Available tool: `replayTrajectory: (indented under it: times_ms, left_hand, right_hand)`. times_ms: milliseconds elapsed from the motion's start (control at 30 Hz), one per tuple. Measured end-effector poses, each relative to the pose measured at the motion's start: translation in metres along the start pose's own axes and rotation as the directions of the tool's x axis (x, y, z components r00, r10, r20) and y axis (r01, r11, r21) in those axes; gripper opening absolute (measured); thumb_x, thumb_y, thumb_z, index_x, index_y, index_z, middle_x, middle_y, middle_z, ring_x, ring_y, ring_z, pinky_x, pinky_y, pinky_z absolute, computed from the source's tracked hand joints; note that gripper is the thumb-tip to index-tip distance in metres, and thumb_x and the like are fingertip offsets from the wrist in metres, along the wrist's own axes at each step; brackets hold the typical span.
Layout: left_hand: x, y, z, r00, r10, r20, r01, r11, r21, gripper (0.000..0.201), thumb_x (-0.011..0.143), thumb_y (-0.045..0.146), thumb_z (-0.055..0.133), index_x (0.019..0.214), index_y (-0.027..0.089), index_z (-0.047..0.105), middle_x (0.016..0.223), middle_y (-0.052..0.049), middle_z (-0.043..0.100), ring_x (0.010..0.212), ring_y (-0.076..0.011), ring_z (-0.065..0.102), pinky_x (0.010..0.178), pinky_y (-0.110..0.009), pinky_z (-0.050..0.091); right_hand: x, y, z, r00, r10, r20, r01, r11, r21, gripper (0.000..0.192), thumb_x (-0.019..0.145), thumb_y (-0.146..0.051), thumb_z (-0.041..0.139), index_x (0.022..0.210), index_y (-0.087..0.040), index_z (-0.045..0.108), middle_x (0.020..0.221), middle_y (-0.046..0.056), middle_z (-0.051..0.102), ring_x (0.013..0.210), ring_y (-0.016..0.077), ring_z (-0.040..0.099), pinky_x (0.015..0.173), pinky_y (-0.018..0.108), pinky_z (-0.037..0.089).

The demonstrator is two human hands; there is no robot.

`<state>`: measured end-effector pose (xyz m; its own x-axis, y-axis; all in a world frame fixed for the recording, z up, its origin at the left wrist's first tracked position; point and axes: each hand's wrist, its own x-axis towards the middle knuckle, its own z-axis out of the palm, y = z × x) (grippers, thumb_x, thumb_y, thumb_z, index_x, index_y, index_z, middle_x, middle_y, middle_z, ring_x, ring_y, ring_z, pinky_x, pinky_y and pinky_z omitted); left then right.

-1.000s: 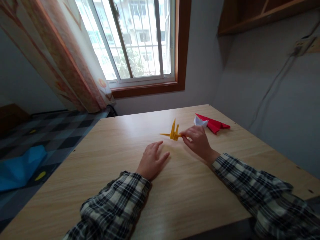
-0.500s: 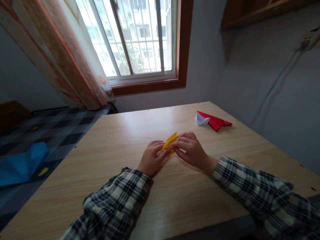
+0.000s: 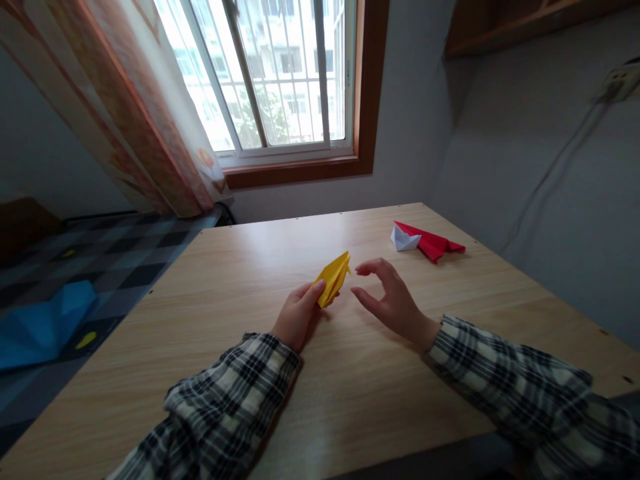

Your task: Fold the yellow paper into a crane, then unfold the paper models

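Note:
A folded yellow paper figure (image 3: 333,277) is pinched in my left hand (image 3: 299,315) and held a little above the wooden table (image 3: 250,400). Its pointed end faces up and to the right. My right hand (image 3: 393,300) hovers just right of the paper with fingers curled apart, not touching it. Both arms wear plaid sleeves.
A red folded paper (image 3: 431,243) with a small white folded piece (image 3: 403,239) against it lies at the table's far right. A window and curtain stand behind the table. A blue object (image 3: 40,327) rests on the checked floor at left. A grey wall runs along the right.
The yellow paper came from the right hand on the table into the left hand, which lifted it. The right hand has let go and opened beside it.

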<state>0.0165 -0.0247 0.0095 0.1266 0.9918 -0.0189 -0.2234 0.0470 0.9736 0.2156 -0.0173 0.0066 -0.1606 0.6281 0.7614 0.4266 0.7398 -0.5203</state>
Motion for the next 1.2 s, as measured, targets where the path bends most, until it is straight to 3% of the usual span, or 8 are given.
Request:
replayTrajectory:
  times_ms: [267,700,967,1200]
  left_hand:
    - [-0.0015,-0.0011,0.0021,0.999,-0.026,0.047,0.025,0.999,0.029,0.045,0.075,0.053,0.076,0.097,0.013,0.079,0.093,-0.011,0.077,0.084,-0.0208,0.067,0.075,-0.028,0.05]
    - [-0.004,0.0013,0.003,0.996,-0.061,0.068,0.054,0.993,0.103,0.043,0.075,0.054,0.075,0.09,0.014,0.078,0.087,-0.009,0.075,0.08,-0.0196,0.065,0.07,-0.028,0.048]
    - [-0.0056,0.0017,0.0041,0.994,-0.072,0.082,0.063,0.993,0.104,0.045,0.073,0.056,0.077,0.09,0.014,0.077,0.084,-0.007,0.074,0.075,-0.0184,0.063,0.064,-0.027,0.047]
    - [-0.0078,0.0046,0.0048,0.992,-0.082,0.1,0.07,0.991,0.113,0.048,0.07,0.06,0.079,0.087,0.014,0.078,0.085,-0.008,0.075,0.075,-0.0191,0.063,0.065,-0.027,0.047]
  right_hand:
    - [0.0021,0.0026,-0.0021,1.0,-0.019,-0.009,0.019,1.0,0.005,0.019,0.09,-0.025,0.068,0.107,-0.025,0.059,0.097,0.004,0.066,0.091,0.0222,0.064,0.084,0.043,0.053]
    - [0.005,0.0034,-0.0037,0.999,-0.052,-0.016,0.052,0.999,0.002,0.011,0.089,-0.017,0.062,0.098,-0.023,0.063,0.093,0.004,0.069,0.091,0.0222,0.064,0.084,0.042,0.051]
    - [0.0058,0.0024,-0.0032,0.999,0.019,-0.034,-0.018,0.999,0.037,0.003,0.092,-0.022,0.06,0.092,-0.024,0.062,0.089,0.004,0.069,0.088,0.0217,0.064,0.083,0.041,0.052]
    - [0.004,0.0084,0.0001,0.98,0.196,-0.018,-0.191,0.969,0.154,0.015,0.094,-0.036,0.06,0.091,-0.022,0.066,0.09,0.005,0.07,0.086,0.0203,0.064,0.081,0.038,0.052]
